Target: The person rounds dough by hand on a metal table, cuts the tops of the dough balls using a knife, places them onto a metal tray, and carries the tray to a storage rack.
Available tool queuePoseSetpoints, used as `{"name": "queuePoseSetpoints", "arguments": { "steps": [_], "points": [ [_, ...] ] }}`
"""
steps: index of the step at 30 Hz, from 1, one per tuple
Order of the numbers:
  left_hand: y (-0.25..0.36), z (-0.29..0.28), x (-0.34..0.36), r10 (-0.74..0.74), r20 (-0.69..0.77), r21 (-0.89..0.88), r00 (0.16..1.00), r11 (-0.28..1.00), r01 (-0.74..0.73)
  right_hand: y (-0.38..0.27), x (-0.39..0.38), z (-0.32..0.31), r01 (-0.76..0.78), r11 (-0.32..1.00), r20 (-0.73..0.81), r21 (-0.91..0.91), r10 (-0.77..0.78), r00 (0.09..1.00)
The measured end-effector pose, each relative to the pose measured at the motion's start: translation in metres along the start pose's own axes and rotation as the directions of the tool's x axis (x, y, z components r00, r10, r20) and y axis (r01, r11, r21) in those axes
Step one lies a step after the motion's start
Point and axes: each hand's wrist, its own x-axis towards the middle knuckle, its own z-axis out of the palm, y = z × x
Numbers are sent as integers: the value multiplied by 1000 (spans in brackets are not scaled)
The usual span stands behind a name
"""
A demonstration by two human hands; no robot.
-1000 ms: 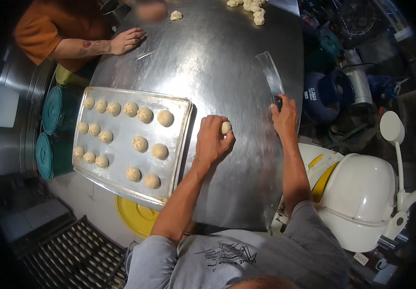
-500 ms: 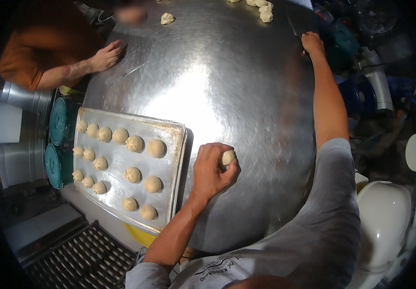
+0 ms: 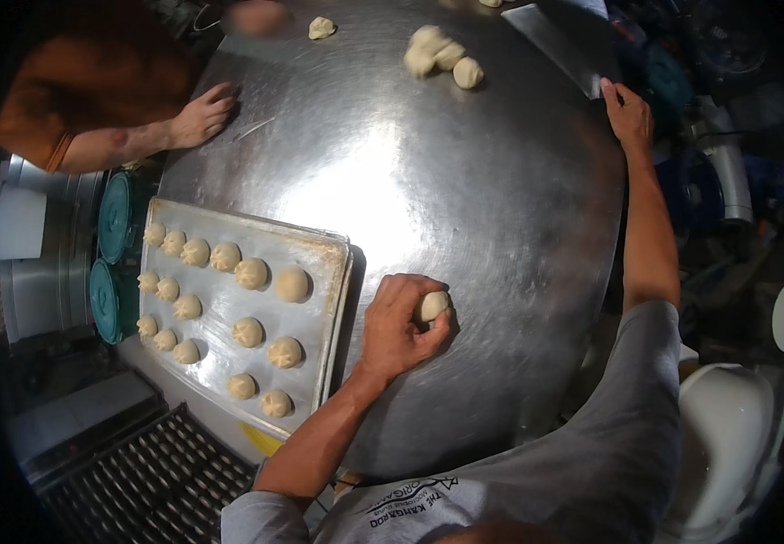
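Note:
My left hand (image 3: 396,325) is curled round a pale dough ball (image 3: 432,306) on the metal tabletop, to the right of the baking tray. My right arm reaches to the far right edge, where my right hand (image 3: 628,113) grips the near end of a broad, flat metal blade (image 3: 562,43). Its handle is hidden in my fingers. Left of the blade lies a loose cluster of dough pieces (image 3: 447,58), partly blurred by motion. On the baking tray (image 3: 319,247) sit several dough balls (image 3: 249,273) in rough rows, many with pleated tops.
Across the table at the far left, a co-worker's hand (image 3: 205,115) rests on the edge. A single dough lump (image 3: 322,28) lies near that person. Teal-lidded bins (image 3: 114,218) stand left of the table, above a black slotted rack (image 3: 151,476). A white chair (image 3: 723,426) stands at right.
The far dough cluster has come nearer and leftward. My right hand has shifted right and slightly nearer, and the blade now shows its flat face. My left hand stays on its dough ball.

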Motion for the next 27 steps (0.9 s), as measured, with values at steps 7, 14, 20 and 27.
{"name": "queuePoseSetpoints", "arguments": {
  "steps": [7,14,20,27],
  "points": [
    [-6,2,-1,-11,-4,-60,1000,998,11,-59,-17,-7,-116,981,234,-153,150,961],
    [-9,1,-6,23,-39,-39,999,999,-25,-250,-75,40,536,727,-146,429,-529,836],
    [-9,1,-2,15,-54,-78,998,997,-19,-271,-58,76,257,737,475,625,-620,625],
    [2,1,-3,-26,-73,-109,997,994,18,-151,-49,-6,309,931,-165,194,-279,946]
  ]
}}
